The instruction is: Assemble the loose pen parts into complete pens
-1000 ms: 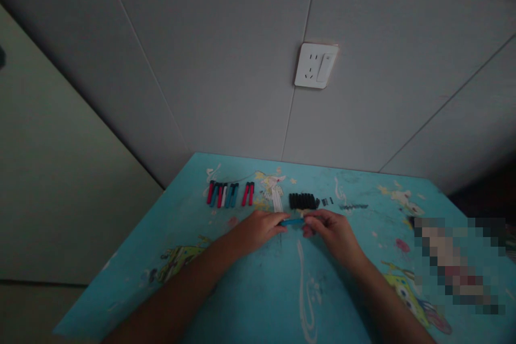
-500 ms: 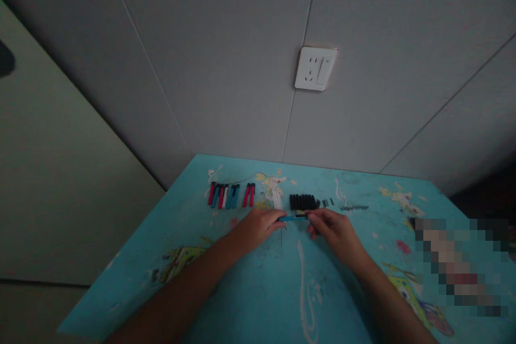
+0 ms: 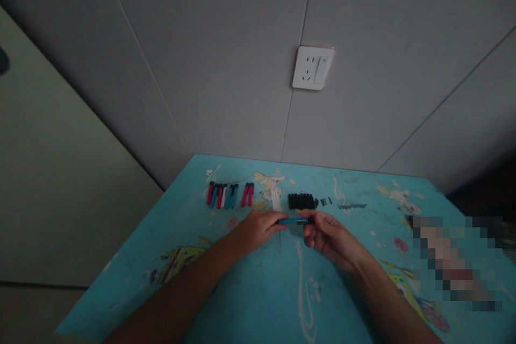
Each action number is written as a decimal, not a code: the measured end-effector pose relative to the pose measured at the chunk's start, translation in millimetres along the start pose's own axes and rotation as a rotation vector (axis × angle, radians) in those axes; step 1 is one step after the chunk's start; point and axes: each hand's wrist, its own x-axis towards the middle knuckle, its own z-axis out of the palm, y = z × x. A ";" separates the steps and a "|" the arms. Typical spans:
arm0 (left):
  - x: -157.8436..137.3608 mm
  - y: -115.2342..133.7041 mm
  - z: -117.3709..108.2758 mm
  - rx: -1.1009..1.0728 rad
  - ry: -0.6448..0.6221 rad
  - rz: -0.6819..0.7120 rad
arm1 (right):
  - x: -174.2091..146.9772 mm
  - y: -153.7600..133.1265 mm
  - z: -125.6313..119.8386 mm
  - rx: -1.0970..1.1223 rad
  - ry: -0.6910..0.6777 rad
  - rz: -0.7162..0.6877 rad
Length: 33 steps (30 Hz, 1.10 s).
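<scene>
Over the middle of the table, a slim blue pen-like stick (image 3: 288, 221) with a dark end lies level between my two hands; its exact kind is not clear. My left hand (image 3: 260, 226) pinches its left end. The right end is between the thumb and fingers of my right hand (image 3: 331, 234), which cover the tip. Just beyond the right hand lies a row of black cylindrical pieces (image 3: 302, 201). Farther left are red, blue and white sticks with black ends (image 3: 223, 196), side by side, and a pair of red ones (image 3: 247, 194).
A few tiny black parts (image 3: 325, 201) and a thin dark strip or mark (image 3: 352, 206) lie right of the black row. The printed blue table (image 3: 258, 301) meets a grey wall with a white socket (image 3: 313, 68). A blurred patch (image 3: 453, 263) covers something at right.
My right hand has rolled palm upward and its fingers have shifted at the stick's dark end. The pale gap near that end now shows less. My left hand keeps its hold.
</scene>
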 end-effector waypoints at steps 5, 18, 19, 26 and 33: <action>-0.2 -1.7 2.2 -0.035 0.016 0.010 | -0.1 2.4 2.4 0.091 0.003 0.014; 1.8 5.3 -1.4 -0.093 -0.001 -0.043 | 0.4 0.5 6.7 0.061 0.015 -0.038; 1.8 5.3 -1.0 -0.089 -0.009 -0.041 | 0.8 0.5 6.5 0.047 0.017 -0.042; 3.6 6.7 -0.6 -0.119 0.000 -0.069 | 0.0 -3.5 13.1 0.031 0.044 -0.048; 2.3 4.2 -0.2 -0.123 -0.034 -0.068 | 2.8 -1.1 9.7 -0.041 0.130 -0.041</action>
